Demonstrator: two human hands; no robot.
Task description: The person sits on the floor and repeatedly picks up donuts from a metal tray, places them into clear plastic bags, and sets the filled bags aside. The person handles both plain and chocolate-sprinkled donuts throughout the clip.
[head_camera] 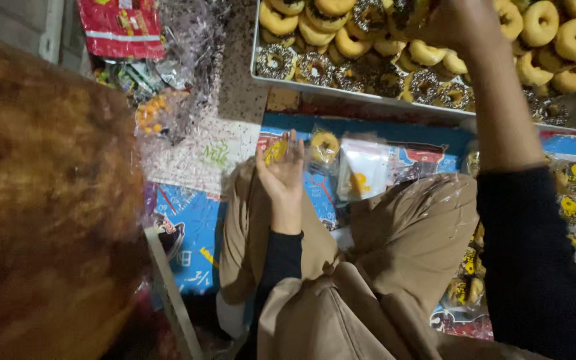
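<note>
My left hand (pixel 281 175) is raised above my knee, palm up, holding a small clear plastic bag (pixel 286 151) with a yellow print. My right hand (pixel 453 23) reaches far forward over a metal tray (pixel 368 99) full of ring doughnuts (pixel 341 40), some plain golden, some dark with sprinkles. Its fingers are curled among the doughnuts; whether they grip one is hidden. A bagged doughnut (pixel 324 145) lies just right of my left hand, beside a stack of flat clear bags (pixel 362 170).
Several bagged doughnuts (pixel 571 193) lie at the right on a blue printed mat (pixel 191 227). Snack packets and crinkled plastic (pixel 154 73) pile at the upper left. A blurred orange-brown mass (pixel 48 200) fills the left side. My tan-clad legs (pixel 394 267) occupy the lower centre.
</note>
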